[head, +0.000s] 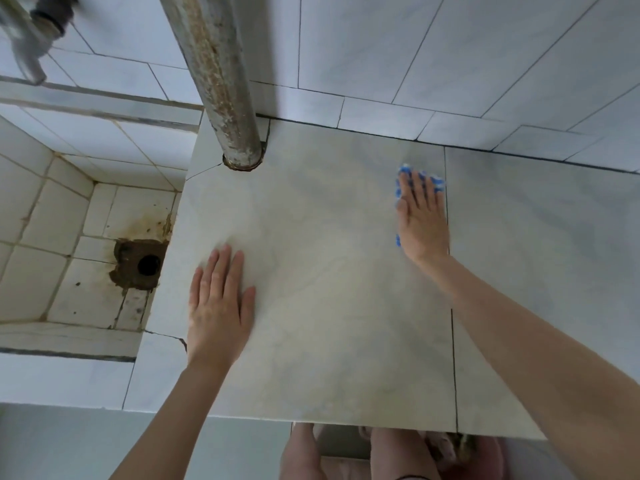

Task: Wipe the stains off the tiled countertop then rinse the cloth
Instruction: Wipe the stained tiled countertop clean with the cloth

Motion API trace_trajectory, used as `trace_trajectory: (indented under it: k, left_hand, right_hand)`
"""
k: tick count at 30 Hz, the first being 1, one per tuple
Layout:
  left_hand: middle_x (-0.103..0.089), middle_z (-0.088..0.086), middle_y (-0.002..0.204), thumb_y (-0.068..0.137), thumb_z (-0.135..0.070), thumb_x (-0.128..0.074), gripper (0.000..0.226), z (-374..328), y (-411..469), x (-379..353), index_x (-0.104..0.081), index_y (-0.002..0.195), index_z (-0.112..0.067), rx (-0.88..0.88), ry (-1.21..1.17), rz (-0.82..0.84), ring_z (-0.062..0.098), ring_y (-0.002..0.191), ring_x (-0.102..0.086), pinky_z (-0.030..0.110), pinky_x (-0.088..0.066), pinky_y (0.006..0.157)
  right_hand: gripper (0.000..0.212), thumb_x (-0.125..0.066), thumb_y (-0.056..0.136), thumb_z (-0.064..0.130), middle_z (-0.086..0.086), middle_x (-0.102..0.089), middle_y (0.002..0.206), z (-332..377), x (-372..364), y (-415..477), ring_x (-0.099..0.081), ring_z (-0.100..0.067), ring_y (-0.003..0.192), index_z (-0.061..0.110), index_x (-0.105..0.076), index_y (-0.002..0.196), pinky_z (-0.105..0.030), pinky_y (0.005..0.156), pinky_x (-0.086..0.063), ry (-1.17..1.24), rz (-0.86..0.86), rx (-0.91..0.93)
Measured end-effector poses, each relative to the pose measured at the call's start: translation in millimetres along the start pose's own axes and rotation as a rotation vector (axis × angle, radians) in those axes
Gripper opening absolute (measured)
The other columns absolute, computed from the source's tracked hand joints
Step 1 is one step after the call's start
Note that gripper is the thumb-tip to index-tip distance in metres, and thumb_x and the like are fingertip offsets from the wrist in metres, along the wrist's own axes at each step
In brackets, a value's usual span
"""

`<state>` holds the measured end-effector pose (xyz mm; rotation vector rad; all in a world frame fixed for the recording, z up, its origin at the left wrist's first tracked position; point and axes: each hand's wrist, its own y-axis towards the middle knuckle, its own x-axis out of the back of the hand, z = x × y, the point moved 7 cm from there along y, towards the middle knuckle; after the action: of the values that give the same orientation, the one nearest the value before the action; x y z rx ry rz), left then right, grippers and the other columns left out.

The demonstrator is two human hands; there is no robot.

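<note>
A pale marbled tiled countertop (329, 289) fills the middle of the head view. My right hand (420, 216) lies flat on a blue and white cloth (437, 181), pressing it to the tile near the back wall, beside a grout line. Only the cloth's edges show around my fingers. My left hand (218, 306) rests flat on the counter near its left edge, fingers together, holding nothing. No distinct stain shows on the tile.
A rusty vertical pipe (221, 81) passes through the counter at the back left. Left of the counter is a sunken tiled sink basin (52, 220) with a rust-stained drain hole (149, 265). A tap (27, 39) shows at the top left. Tiled wall runs behind.
</note>
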<state>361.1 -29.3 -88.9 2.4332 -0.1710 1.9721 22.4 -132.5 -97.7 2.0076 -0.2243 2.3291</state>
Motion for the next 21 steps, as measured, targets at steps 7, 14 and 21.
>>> trace_trajectory:
  k: [7,14,21]
  left_hand:
    - [-0.016,0.002,0.157,0.096,-0.043,-0.024,0.06,2,-1,5,-0.02,0.149,-0.014,-0.043,-0.171,0.005,0.012,0.145,-0.005,0.03,0.002,0.119]
    - [-0.026,0.013,0.152,0.096,-0.036,-0.022,0.057,14,-51,16,-0.027,0.145,-0.007,0.016,-0.208,-0.066,0.025,0.143,-0.018,0.04,-0.002,0.118]
    - [-0.02,0.012,0.154,0.095,-0.038,-0.024,0.059,28,-105,8,-0.029,0.146,-0.009,0.042,-0.176,-0.012,0.024,0.144,-0.011,0.046,-0.006,0.117]
  right_hand:
    - [0.056,0.001,0.097,0.03,-0.01,-0.013,0.157,19,-8,-106,-0.006,-0.025,0.145,0.011,-0.011,0.148,-0.039,0.117,-0.007,0.025,-0.024,-0.115]
    - [0.051,-0.016,0.099,0.025,-0.001,-0.015,0.157,163,-31,-237,-0.012,-0.022,0.145,0.019,-0.019,0.149,-0.04,0.115,-0.015,0.114,0.038,0.261]
    - [0.05,-0.015,0.1,0.027,-0.001,-0.018,0.157,85,-21,-246,-0.012,-0.021,0.145,0.02,-0.02,0.149,-0.041,0.112,-0.019,0.061,0.064,0.179]
